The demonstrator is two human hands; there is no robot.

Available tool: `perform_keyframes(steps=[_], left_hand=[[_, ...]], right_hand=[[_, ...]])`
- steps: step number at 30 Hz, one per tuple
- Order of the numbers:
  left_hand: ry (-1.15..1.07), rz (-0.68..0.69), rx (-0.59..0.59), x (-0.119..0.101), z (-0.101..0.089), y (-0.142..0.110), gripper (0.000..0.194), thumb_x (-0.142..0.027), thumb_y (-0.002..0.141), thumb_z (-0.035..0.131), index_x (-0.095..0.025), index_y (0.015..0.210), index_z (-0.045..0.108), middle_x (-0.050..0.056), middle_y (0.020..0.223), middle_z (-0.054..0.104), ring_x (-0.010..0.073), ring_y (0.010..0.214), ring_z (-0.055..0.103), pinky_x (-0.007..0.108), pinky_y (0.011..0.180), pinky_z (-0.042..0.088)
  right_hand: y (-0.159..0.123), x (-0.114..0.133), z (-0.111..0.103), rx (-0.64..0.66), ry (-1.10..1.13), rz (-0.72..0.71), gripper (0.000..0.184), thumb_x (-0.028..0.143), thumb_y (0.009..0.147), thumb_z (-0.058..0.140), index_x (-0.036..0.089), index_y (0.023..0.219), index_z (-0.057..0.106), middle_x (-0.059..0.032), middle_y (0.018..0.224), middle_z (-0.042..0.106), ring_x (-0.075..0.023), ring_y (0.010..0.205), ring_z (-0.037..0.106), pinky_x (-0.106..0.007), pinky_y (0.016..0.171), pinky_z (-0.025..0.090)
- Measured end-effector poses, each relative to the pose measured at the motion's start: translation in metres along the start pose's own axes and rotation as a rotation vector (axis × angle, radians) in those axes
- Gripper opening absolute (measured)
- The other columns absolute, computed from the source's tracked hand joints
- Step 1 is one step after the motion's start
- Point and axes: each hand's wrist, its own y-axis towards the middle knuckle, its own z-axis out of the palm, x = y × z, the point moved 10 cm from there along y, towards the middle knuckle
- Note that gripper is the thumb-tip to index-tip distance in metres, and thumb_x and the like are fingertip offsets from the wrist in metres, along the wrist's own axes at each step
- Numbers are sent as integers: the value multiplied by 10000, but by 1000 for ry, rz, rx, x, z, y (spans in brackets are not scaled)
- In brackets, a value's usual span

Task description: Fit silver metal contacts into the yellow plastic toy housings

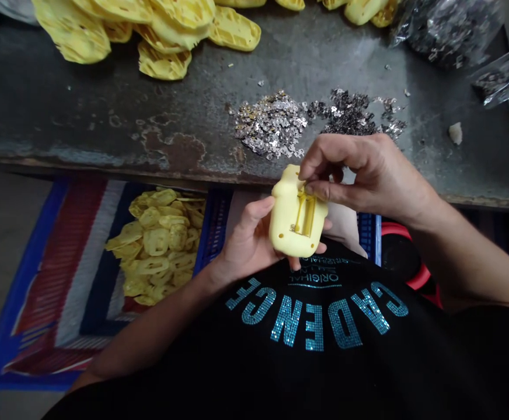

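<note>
Item: I have a yellow moulded plastic case [284,228] with a smooth matte shell, rounded corners and a narrow ribbed recess [305,214].
Location: It is held in the air over the table edge, in front of the chest.
Left hand: My view shows the left hand [250,244] cradling the case from below, fingers curled behind it and thumb along its edge, clamped on the case. This appears to keep the recess facing upward.
Right hand: The right hand [368,175] comes in from above, with thumb and forefinger pressed together at the recess. I cannot tell whether they pinch a small part.
Nearest parts: Two heaps of small metal pieces lie on the table, a silver heap [269,123] and a darker heap [355,114].
Table: The scuffed, rust-stained steel table [105,119] carries a pile of similar yellow cases [162,29] and a clear plastic bag [449,35] of dark parts.
Below: More yellow cases [156,245] rest on a striped woven mat [62,262].
</note>
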Motion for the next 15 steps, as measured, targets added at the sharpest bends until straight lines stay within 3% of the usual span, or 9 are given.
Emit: perform_keyframes(steps=[3, 7, 15], left_hand=[[-34, 8, 7, 1, 1, 0, 753, -695, 901, 774, -193, 1445, 636, 167, 1078, 878, 351, 810, 877, 280, 448, 622], [-105, 19, 33, 0, 3, 2, 659, -648, 931, 794, -201, 1394, 653, 141, 1071, 880, 340, 855, 888, 258, 481, 653], [-181, 4, 117, 1, 6, 5, 809, -614, 958, 792, -165, 1586, 548, 133, 1091, 873, 344, 844, 887, 273, 522, 683]], right_hand=[[0, 1, -1, -12, -20, 17, 120, 184, 930, 859, 257, 915, 765, 61, 841, 787, -104, 732, 698, -266, 682, 524], [-5, 6, 3, -46, -155, -8, 69, 249, 1014, 771, 230, 951, 752, 55, 871, 766, -95, 729, 676, -259, 688, 501], [-22, 13, 10, -124, -398, -18, 232, 332, 1143, 574, 236, 1006, 736, 18, 884, 778, -150, 796, 702, -321, 817, 533]])
